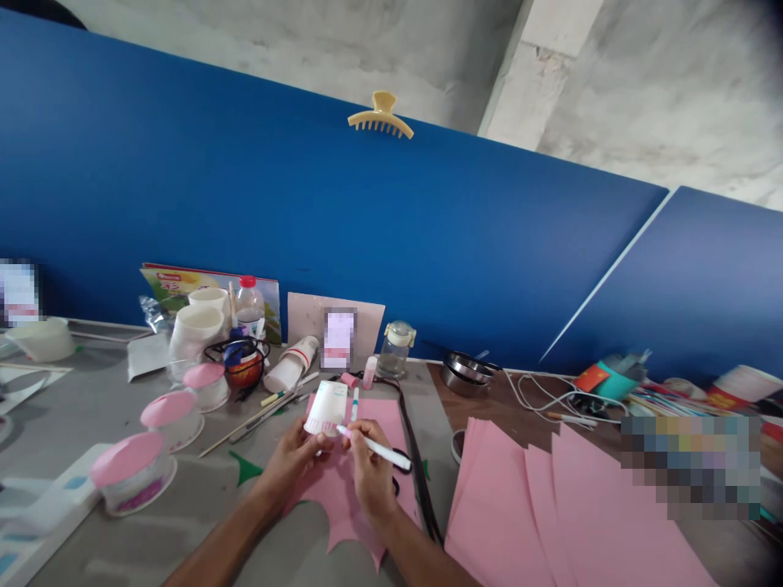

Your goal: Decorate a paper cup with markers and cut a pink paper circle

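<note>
White paper cup [327, 403], one, smooth-walled and tapered, held over the pink sheet at mid-table. Purple-pink strokes run along its lower edge; teal marks near the upper end. Left hand [307, 450] grasps it, fingers and thumb at the lower part. Right hand [373, 469] grips one white marker [390, 456] like a pen, its pinkish tip end at the cup's lower right edge; touching or just short, cannot tell.

Pink sheet [351, 505] beneath: flat, near edge cut in scallops with sharp points. One white-and-teal pen [356, 403] lies on it, just beyond the cup. Black loops [402, 461] by the right hand, probably scissor handles, mostly hidden. Dark strap [422, 481] bounds the sheet's right side, so the right hand has little margin there.

Left side roomier: grey tabletop [189, 514] shows between left forearm and three squat white tubs with pink tops [126, 461], set in a slanting row. Right of the strap, several overlapping pink sheets [507, 505], matte, straight-edged. Behind, one clear lidded jar [395, 355], then the smooth blue partition [367, 220] closing the far side.
</note>
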Demonstrator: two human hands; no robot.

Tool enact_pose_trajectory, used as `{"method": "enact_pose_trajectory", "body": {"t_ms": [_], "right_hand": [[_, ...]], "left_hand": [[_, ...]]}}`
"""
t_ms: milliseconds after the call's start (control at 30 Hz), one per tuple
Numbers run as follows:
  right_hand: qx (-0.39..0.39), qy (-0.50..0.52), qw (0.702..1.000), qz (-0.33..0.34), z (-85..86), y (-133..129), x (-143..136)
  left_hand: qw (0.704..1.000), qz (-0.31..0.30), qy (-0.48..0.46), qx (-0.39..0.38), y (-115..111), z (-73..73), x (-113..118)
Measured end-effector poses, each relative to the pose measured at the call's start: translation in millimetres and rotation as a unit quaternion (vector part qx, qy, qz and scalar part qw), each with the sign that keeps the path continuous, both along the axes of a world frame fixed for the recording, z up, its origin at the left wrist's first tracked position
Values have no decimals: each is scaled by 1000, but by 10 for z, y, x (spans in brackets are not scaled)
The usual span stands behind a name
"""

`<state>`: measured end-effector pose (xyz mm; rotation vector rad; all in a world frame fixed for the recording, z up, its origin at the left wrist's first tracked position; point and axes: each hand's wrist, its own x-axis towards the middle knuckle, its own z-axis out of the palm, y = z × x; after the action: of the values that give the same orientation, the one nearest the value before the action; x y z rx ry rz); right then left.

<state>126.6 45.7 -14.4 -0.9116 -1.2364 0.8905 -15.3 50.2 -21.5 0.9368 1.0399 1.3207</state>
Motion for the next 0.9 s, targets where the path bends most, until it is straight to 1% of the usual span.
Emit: {"method": "enact_pose_trajectory", "body": {"t_ms": [267, 467, 700, 900], "right_hand": [[-9, 10, 1000, 8, -48, 0, 2], [0, 8, 1000, 11, -32, 2, 0], [5, 12, 1000, 0, -27, 5, 8], [-7, 9, 1000, 1, -40, 12, 3]], "left_hand": [[1000, -1, 5, 6, 13, -42, -11], [1000, -6, 6, 1, 12, -4, -3], [1000, 15, -6, -18, -17, 82, 39], [1000, 10, -25, -10, -15, 72, 36]]}}
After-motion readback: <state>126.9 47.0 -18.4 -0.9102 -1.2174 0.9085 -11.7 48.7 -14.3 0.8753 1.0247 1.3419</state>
